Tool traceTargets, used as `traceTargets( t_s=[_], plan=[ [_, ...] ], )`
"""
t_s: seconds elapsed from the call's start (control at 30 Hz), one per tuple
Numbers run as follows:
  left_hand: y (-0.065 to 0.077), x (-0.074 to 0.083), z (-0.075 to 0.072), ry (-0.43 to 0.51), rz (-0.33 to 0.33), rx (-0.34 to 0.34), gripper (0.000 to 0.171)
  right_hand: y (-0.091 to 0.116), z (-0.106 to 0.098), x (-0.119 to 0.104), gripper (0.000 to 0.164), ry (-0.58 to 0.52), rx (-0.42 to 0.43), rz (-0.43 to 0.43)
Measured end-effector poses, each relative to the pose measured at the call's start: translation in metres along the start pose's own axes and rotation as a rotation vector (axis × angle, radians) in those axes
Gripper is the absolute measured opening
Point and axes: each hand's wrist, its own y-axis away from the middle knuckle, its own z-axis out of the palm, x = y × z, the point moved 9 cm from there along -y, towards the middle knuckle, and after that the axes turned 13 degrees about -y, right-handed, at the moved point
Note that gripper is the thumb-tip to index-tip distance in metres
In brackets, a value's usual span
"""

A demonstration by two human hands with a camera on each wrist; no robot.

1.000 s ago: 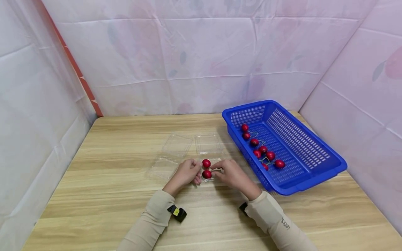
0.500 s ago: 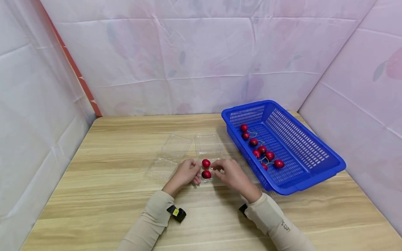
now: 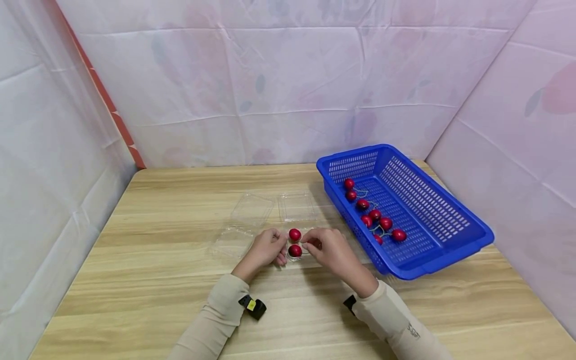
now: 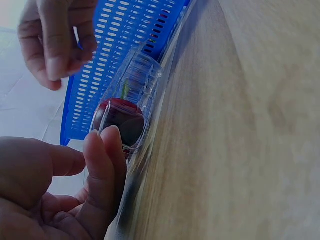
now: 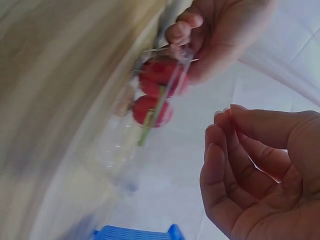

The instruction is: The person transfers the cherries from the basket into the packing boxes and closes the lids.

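Two red cherries [image 3: 294,235] with green stems sit one behind the other in a small clear plastic box [image 5: 112,150] in the middle of the table. My left hand [image 3: 270,247] is at the box's left side. Two of its fingers [image 4: 100,162] lie up against the clear wall, the thumb apart from it. To the right of the box, my right hand [image 3: 330,250] hovers near the stems. In the right wrist view its thumb and fingertips [image 5: 215,150] come close together, loosely bent, with nothing visible between them.
A blue plastic basket [image 3: 450,260] with several cherries [image 3: 386,223] along its left side stands at the right. Clear plastic lid [image 3: 297,206] lies behind the box. Another opened clear container [image 3: 234,242] lies to the left. Cloth walls [image 3: 288,100] surround the table [image 3: 157,260].
The fingers of my right hand have moved off the stem they were at and drawn slightly back. My left hand and the two cherries stay in place.
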Motion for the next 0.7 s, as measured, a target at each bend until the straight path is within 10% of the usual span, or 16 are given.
traceTargets(
  t_s=[0.7],
  plan=[
    [0.0,-0.001,0.0,0.028,-0.008,0.002,0.023,0.015,-0.022,-0.055,0.006,-0.007,0.101,-0.204]
  ],
)
